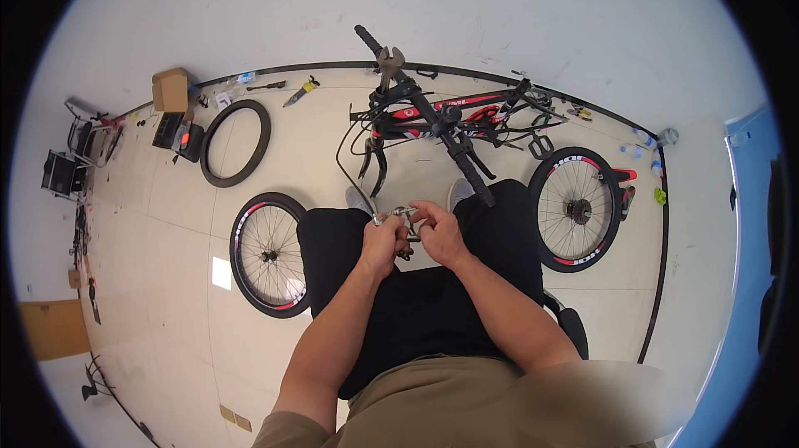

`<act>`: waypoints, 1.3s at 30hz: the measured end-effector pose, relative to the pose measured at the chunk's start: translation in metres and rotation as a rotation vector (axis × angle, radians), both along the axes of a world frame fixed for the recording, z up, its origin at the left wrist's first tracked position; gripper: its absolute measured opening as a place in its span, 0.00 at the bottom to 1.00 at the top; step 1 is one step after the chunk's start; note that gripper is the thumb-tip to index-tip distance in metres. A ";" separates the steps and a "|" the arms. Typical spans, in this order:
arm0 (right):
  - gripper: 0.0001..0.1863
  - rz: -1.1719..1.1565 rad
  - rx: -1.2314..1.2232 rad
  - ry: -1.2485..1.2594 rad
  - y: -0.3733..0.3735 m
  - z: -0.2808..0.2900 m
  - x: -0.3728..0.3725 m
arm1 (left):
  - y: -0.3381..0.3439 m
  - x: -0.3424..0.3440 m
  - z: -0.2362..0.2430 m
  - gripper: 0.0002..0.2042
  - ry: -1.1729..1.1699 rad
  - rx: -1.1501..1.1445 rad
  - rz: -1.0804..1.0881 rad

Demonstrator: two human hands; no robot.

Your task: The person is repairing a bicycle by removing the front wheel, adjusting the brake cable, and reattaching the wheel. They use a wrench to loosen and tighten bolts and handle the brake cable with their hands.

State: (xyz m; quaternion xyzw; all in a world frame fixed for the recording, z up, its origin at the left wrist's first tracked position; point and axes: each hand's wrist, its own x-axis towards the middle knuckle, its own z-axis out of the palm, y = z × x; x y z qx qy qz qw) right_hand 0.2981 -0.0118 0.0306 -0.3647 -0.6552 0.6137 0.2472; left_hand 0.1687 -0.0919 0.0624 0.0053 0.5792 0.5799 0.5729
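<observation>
Between my knees, my left hand point(382, 245) is closed around a small silver metal bicycle part point(406, 217) with a black cable point(347, 175) running to it. My right hand point(442, 237) pinches the same part from the other side, fingertips at its upper edge. Its exact kind is too small to make out, and my fingers hide much of it. Ahead of my hands stands a black and red bicycle frame point(454, 106) without wheels. Its black handlebar point(433, 115) slants toward my right knee, and a metal wrench point(389, 68) rests at its upper part.
A wheel point(268, 256) lies by my left knee, another with a cassette point(578, 212) by my right. Farther left are a loose tyre point(207, 145), an open cardboard box point(171, 89) and a black case point(169, 128). Plastic bottles point(632, 150) lie along the right wall.
</observation>
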 end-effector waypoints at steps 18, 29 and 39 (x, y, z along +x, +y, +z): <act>0.25 -0.023 -0.261 0.016 0.007 -0.002 -0.002 | -0.001 0.012 -0.014 0.10 0.329 0.058 -0.042; 0.28 -0.023 -0.301 -0.052 0.009 0.003 -0.002 | -0.001 0.010 -0.013 0.11 0.331 0.055 -0.060; 0.27 0.019 -0.259 0.064 0.007 0.007 -0.002 | 0.000 0.010 -0.014 0.13 0.313 0.045 -0.057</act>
